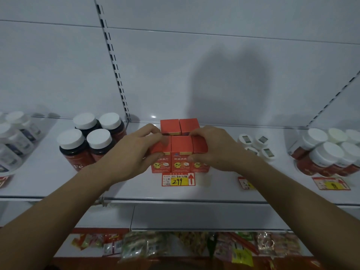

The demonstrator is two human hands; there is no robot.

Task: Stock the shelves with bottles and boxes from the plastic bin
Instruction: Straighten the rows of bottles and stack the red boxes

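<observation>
Three red boxes stand side by side in a front row on the white shelf (218, 191), with the middle box (181, 152) between the other two. Two more red boxes (179, 126) stand behind them. My left hand (134, 152) grips the left box (161, 155), fingers over its top and thumb on its front. My right hand (212, 147) grips the right box (200, 152) the same way. The plastic bin is out of view.
Dark bottles with white caps (89, 141) stand left of the boxes. Small white-capped jars (257, 145) and more red bottles (329, 152) stand to the right. A 299 price tag (178, 179) lies before the boxes. Packaged snacks (175, 244) fill the lower shelf.
</observation>
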